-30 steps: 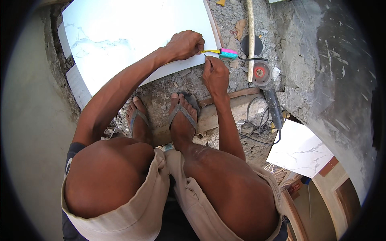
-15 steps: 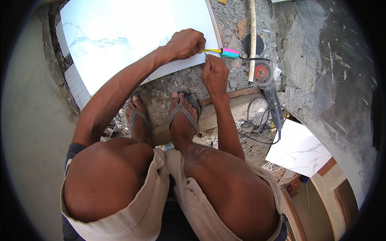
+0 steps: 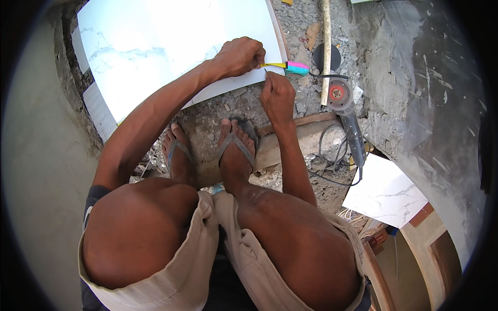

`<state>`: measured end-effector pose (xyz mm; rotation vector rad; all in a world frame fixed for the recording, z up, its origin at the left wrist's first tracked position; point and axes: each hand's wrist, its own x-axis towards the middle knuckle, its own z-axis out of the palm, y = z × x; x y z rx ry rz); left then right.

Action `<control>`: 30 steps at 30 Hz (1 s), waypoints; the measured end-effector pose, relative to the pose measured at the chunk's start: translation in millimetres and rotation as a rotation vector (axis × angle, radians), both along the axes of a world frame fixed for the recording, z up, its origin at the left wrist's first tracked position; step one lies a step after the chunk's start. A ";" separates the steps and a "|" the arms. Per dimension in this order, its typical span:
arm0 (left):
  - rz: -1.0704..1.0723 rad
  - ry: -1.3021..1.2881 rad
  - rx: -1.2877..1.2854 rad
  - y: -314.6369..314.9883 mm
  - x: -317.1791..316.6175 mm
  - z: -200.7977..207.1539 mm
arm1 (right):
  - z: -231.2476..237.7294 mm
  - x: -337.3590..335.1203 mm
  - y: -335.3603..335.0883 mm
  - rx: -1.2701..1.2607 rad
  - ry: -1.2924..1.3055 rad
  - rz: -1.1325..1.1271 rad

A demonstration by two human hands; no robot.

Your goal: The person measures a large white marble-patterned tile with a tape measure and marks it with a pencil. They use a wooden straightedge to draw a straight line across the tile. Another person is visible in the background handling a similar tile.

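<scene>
The left hand [image 3: 241,56] pinches a yellow tape [image 3: 275,65] running rightward over the white tile [image 3: 155,78] to its pink-and-teal case [image 3: 297,68]; the right hand [image 3: 278,95], nearer the case, pinches a thin stick [image 3: 266,72].

The white grey-veined tile [image 3: 155,31] is cut off beyond the left hand [image 3: 241,57]; the right hand's [image 3: 278,94] thin dark object [image 3: 266,71] is unclear.
</scene>
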<state>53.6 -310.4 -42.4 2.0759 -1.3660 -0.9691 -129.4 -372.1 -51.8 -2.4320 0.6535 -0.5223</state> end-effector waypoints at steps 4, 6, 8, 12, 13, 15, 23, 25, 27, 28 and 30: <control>-0.008 0.002 0.010 -1.9 0.5 0.5 | 1.9 2.1 -1.2 0.016 -0.018 0.000; 0.002 0.010 0.039 -3.5 0.5 8.7 | 0.7 3.4 -1.5 0.006 -0.029 -0.004; -0.005 0.001 -0.017 -0.4 -1.6 2.2 | -0.8 -0.8 -0.9 0.010 -0.028 -0.004; -0.007 0.004 0.003 -1.2 0.3 0.5 | -0.6 3.3 -0.8 0.019 -0.010 0.002; 0.004 0.010 0.008 -1.3 0.0 2.2 | -0.1 2.1 -0.8 0.016 0.001 0.003; 0.027 0.019 0.016 -1.2 -0.1 8.1 | 0.3 0.7 -1.5 0.008 0.017 0.006; 0.011 0.016 0.008 0.2 -0.2 4.2 | 3.2 -1.4 -0.7 0.020 0.019 0.016; 0.008 0.014 0.006 -0.5 2.0 3.7 | 1.2 -0.5 -1.7 0.023 0.006 0.019; 0.000 0.015 0.008 -1.1 0.3 2.6 | 2.1 0.2 -1.1 0.011 -0.008 0.018; 0.003 0.014 0.014 -0.8 0.7 2.0 | 1.9 1.7 -1.1 0.017 -0.015 0.014; 0.009 0.015 0.025 -1.2 1.1 7.3 | 0.9 4.3 -1.7 0.026 -0.030 0.005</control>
